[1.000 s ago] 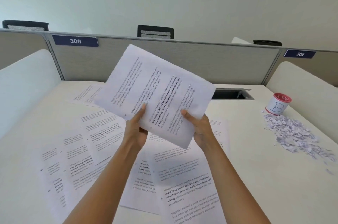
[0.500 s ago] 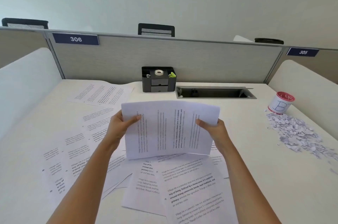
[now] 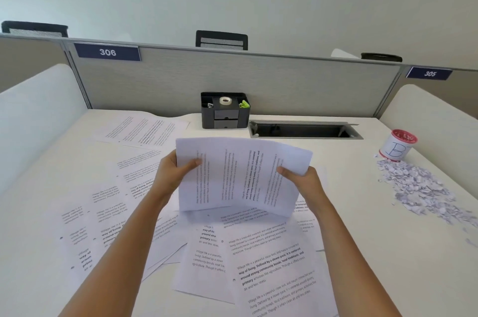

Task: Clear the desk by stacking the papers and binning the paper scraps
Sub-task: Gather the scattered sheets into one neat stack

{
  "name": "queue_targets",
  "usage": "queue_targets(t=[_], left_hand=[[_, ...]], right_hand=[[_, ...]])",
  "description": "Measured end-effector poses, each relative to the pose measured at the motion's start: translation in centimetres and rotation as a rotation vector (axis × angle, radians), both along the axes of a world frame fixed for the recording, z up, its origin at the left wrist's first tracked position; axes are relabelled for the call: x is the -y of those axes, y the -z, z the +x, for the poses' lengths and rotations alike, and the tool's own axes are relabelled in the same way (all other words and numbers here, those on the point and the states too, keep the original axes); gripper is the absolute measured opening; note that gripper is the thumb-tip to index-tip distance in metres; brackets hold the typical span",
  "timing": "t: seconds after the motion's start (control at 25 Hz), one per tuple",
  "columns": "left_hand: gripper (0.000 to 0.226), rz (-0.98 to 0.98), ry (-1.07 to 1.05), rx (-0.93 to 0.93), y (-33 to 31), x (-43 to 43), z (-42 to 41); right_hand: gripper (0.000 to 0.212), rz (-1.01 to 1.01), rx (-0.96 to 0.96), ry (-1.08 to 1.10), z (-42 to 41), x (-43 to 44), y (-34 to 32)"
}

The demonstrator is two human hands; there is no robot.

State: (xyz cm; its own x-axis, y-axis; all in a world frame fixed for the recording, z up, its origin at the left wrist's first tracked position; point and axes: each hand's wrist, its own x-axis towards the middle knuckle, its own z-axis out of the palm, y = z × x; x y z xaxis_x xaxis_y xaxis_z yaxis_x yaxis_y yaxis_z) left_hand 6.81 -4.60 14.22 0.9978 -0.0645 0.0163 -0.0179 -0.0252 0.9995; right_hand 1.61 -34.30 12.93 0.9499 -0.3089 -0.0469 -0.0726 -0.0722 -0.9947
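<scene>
- Table point(image 3: 388, 252) first: you have printed sheets point(image 3: 271, 265) scattered across its left and middle, many of them overlapping.
- Over the middle of that spread you hold a sheaf point(image 3: 240, 174) upright and slightly bowed, its lower edge just above the loose sheets.
- Heaped paper scraps point(image 3: 419, 190) lie near the right edge, touching a red-rimmed cup point(image 3: 397, 146) marked B. That part is not yet begun, I judge.
- Your left hand point(image 3: 173, 174) and right hand point(image 3: 301, 182) each pinch one side edge of the sheaf, thumbs in front, fingers behind.
- You seem to be squaring the sheaf. Next, tap its lower edge level, then free one hand for another loose sheet.
</scene>
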Motion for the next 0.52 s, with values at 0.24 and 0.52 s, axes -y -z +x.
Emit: queue_targets(t=[0.24, 0.52], left_hand=[[0.081, 0.179, -0.24, -0.228, 2.8, 1.6, -0.2], [0.035, -0.258, -0.098, -0.383, 4.0, 3.3, -1.1]], right_hand=[[0.03, 0.518, -0.005, 0.258, 1.0, -2.7, 1.8], [0.034, 0.653, -0.055, 0.244, 0.4, -6.3, 3.8]])
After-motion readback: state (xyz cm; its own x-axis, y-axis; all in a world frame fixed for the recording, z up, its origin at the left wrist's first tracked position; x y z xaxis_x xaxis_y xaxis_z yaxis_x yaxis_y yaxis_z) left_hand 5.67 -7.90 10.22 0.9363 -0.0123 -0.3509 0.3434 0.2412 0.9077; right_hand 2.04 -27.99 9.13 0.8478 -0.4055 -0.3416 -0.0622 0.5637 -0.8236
